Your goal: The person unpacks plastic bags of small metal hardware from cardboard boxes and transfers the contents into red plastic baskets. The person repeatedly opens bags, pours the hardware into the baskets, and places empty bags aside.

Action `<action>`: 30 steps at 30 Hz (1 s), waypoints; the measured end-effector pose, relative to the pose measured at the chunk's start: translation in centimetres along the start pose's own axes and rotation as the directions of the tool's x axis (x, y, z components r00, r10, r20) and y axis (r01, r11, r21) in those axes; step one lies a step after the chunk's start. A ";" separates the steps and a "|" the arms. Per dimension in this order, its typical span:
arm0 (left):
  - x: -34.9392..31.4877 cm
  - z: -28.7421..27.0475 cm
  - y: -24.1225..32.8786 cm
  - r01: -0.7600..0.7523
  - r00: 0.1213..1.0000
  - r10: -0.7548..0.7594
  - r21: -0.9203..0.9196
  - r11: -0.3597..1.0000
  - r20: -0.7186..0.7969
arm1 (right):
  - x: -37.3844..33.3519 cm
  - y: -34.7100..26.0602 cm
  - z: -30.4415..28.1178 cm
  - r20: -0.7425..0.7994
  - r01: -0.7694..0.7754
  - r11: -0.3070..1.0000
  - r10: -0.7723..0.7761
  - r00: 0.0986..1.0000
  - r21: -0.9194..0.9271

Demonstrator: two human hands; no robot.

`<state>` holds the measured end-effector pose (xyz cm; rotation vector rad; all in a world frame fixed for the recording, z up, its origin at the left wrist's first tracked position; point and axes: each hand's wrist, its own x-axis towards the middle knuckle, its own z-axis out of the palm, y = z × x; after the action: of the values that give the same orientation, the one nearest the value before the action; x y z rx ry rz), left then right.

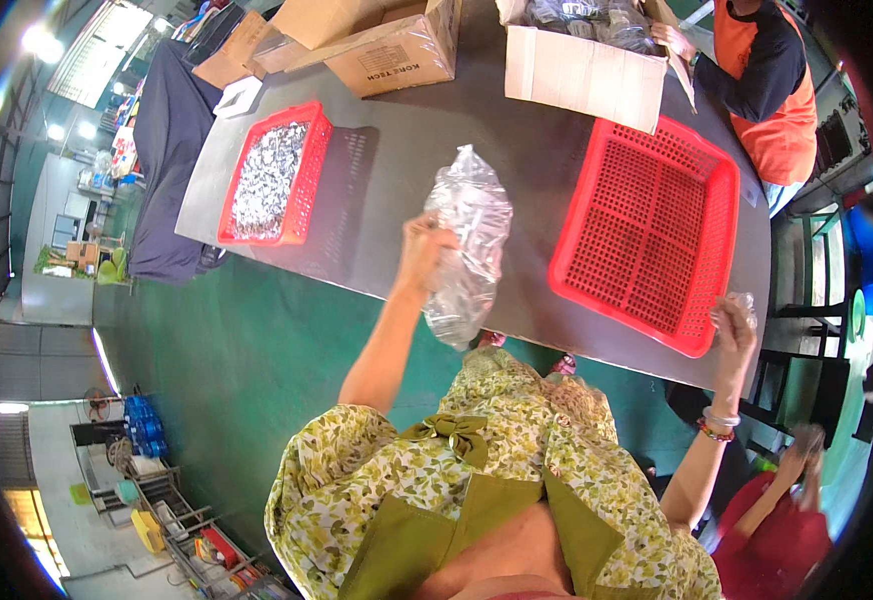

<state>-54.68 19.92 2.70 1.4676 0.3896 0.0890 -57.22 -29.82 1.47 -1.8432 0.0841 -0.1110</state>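
A clear plastic bag (pixel 479 225) is grasped along its left side by the left grip (pixel 425 250), with the fingers closed on it, and is held over the grey desk (pixel 537 190); its lower end is seen to overlap the near edge. A small piece of clear plastic (pixel 748 303) is pinched by the right grip (pixel 732 335), which is placed just beside the right wall of the large red basket (pixel 561 250); whether that wall is touched cannot be told.

The large basket's near corner is set close to the desk's near edge. The small red basket (pixel 315 160) is stood at the left, its near end just beside the same edge, and is filled with small silvery and dark pieces (pixel 269 180), too small to be identified. Between the baskets a wide bare stretch of desk is seen, crossed by the bag. The far side is bounded by two cardboard boxes (pixel 397 62) (pixel 582 82), the right one being touched by a co-worker's hand (pixel 673 42). Below the near edge, green floor (pixel 227 370) is seen at the left
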 end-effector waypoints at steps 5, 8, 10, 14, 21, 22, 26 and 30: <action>1.3 0.1 -9.5 0.008 1.000 -0.007 -0.036 0.999 0.028 | -4.3 -3.7 19.3 0.388 -0.146 0.985 0.099 0.916 0.093; 0.6 -0.2 -12.7 -0.062 0.989 0.028 0.232 0.971 0.146 | -6.3 -2.0 27.9 0.427 -0.163 0.981 0.193 0.883 -0.106; -0.5 0.3 -11.7 -0.145 0.962 0.022 0.438 0.887 0.273 | -5.7 -2.1 31.4 0.306 -0.081 0.952 0.175 0.936 -0.296; -3.9 1.3 -13.1 -0.528 0.822 0.347 0.372 0.764 0.452 | -2.4 -0.2 35.8 0.138 -0.011 0.861 0.095 0.986 -0.509; -4.5 -4.3 -10.9 -0.475 0.664 0.159 0.249 0.844 0.731 | -1.7 2.3 37.2 0.093 -0.058 0.898 0.109 0.990 -0.437; -3.7 -5.7 -9.8 -0.467 0.612 0.115 0.241 0.851 0.782 | -2.2 2.2 37.1 0.036 -0.044 0.915 0.064 0.997 -0.402; 0.0 -10.2 -7.6 -0.416 0.760 0.073 0.397 0.818 0.646 | -2.3 4.9 36.6 -0.089 -0.071 0.967 0.051 0.995 -0.243; 4.8 -11.5 -8.1 -0.509 0.783 0.088 0.551 0.662 0.616 | 0.5 -0.5 35.7 0.030 0.070 0.865 -0.063 0.998 -0.497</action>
<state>-55.17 31.31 -6.75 2.2258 -0.3758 -0.2336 -52.47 4.42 -7.65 -2.3675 0.0411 -0.1343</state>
